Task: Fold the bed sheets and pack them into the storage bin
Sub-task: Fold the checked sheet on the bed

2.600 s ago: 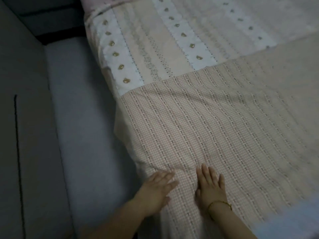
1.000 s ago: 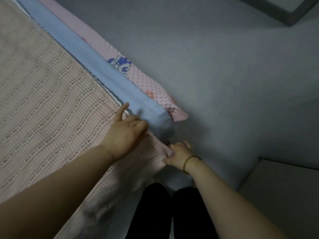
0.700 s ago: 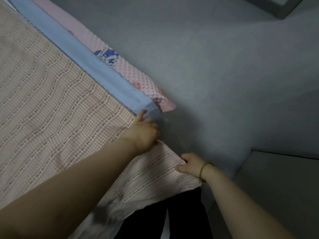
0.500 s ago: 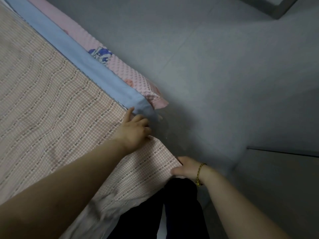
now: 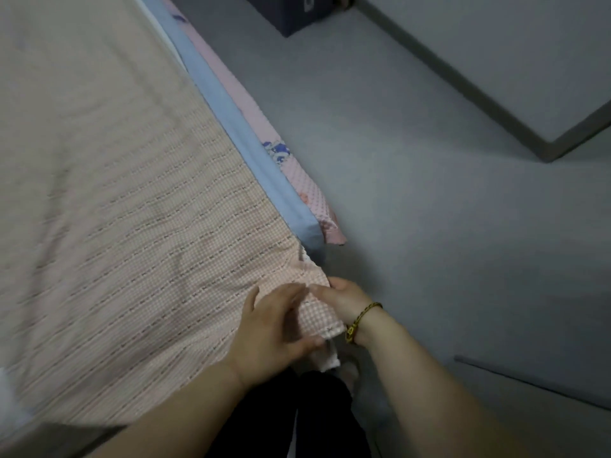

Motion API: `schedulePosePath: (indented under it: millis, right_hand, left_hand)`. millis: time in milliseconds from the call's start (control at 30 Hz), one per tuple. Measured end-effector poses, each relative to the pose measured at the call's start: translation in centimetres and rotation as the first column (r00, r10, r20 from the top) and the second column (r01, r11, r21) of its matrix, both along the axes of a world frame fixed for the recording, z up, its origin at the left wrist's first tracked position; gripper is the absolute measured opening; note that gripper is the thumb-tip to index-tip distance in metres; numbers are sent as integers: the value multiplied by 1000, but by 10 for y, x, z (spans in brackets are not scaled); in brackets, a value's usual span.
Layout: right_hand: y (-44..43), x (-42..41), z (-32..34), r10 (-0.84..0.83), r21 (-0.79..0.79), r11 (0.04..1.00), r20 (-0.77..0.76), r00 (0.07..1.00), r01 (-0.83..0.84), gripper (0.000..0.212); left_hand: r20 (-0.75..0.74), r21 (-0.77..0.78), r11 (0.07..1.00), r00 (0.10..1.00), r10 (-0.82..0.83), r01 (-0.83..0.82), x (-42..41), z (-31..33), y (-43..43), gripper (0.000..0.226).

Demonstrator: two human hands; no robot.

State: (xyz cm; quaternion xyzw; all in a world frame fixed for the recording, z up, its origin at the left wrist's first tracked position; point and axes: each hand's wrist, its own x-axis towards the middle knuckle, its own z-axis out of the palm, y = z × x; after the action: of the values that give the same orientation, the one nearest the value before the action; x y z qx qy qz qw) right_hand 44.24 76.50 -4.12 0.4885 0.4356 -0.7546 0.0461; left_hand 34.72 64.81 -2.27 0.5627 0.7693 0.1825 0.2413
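Both grips, left hand [image 5: 274, 328] and right hand [image 5: 345, 302], pinching checked sheet [image 5: 148, 242] corner. Alongside: blue sheet [image 5: 238, 133], pink blanket [image 5: 310, 190]; dark box [image 5: 291, 11] beyond.

Right wrist: wearing a thin braided bracelet [image 5: 363, 315], yellow and dark strands, just behind the right hand [image 5: 344, 300].
Bracelet clasp: small gold-coloured bead hanging under the wrist.
Forearms: both showing bare.
Legs: wearing black trousers [image 5: 264, 421], showing below the left hand [image 5: 271, 328].

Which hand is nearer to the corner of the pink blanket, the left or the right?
Right. The right hand is just below the corner of the pink blanket; the left hand is farther, down and left.
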Motion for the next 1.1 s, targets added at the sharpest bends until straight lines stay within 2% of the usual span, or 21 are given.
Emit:
schedulePosePath:
  millis: [67,100,133,200,267,367,400,467,500,533,567,600,633,667,700,767,833,900,1000,1100]
  right_hand:
    - [5,-23,27,-20,-9,1000,-20,1000,20,11]
    - [7,-41,44,-7,6,1000,-26,1000,7,16]
    - [9,-47,49,-40,-7,999,-25,999,39,21]
    - [9,-69,70,-62,-18,998,-32,998,62,24]
    - [6,-87,83,-105,-79,992,-49,993,101,27]
    - [0,-107,104,-133,-156,982,-151,980,109,18]
    - [-4,-111,110,-137,-144,983,-189,972,110,15]
    - [-13,-114,113,-54,82,994,-263,963,78,8]
    - [-19,-113,111,35,302,952,-296,955,59,14]
    - [-27,-113,108,162,560,828,-307,938,41,20]
    - [-33,-115,103,327,813,582,-259,909,22,20]
    - [-38,-117,97,472,957,288,-155,868,14,16]
    - [-42,-121,89,556,1000,-21,5,831,8,21]
    - [-46,-127,86,573,967,-255,160,803,-10,34]
    - [-50,-132,85,560,931,-363,260,787,-50,48]
    - [-56,-145,89,571,928,-361,302,764,-97,73]
    - [-58,-153,90,585,921,-385,300,754,-67,84]
    - [-60,-162,90,599,908,-418,292,745,-20,76]
    - [-63,-169,89,613,908,-417,250,749,38,46]
    - [-66,-179,91,589,930,-367,221,777,14,43]
  left_hand:
    - [18,-13,988,988,154,-154,1,19,5,97]
    - [6,15,977,977,215,-215,-7,31,6,97]
    - [-29,41,976,977,213,-212,-9,31,8,91]
    - [25,105,948,954,300,-301,-25,39,7,75]
    - [166,124,884,888,429,-451,-43,55,6,60]
    - [368,88,784,752,547,-614,-73,72,0,32]
    - [402,84,769,728,555,-633,-83,76,-3,24]
    - [455,53,756,690,563,-652,-103,83,-10,18]
    - [496,20,748,656,569,-664,-112,84,-13,18]
    - [541,-13,729,609,580,-684,-120,86,-18,17]
    - [576,-28,719,576,580,-695,-127,90,-22,15]
    - [602,-31,719,561,568,-694,-132,93,-26,13]
    - [626,-32,726,552,550,-687,-136,95,-28,13]
    - [654,-30,729,538,531,-684,-140,96,-31,17]
    - [689,-34,727,511,514,-686,-143,97,-35,24]
    - [751,-76,719,435,497,-691,-149,101,-41,21]
    - [784,-117,703,368,499,-702,-152,106,-46,25]
    - [797,-137,671,321,511,-729,-157,109,-52,31]
    - [818,-180,634,243,521,-752,-162,109,-53,34]
    - [828,-258,609,153,540,-750,-167,106,-53,35]
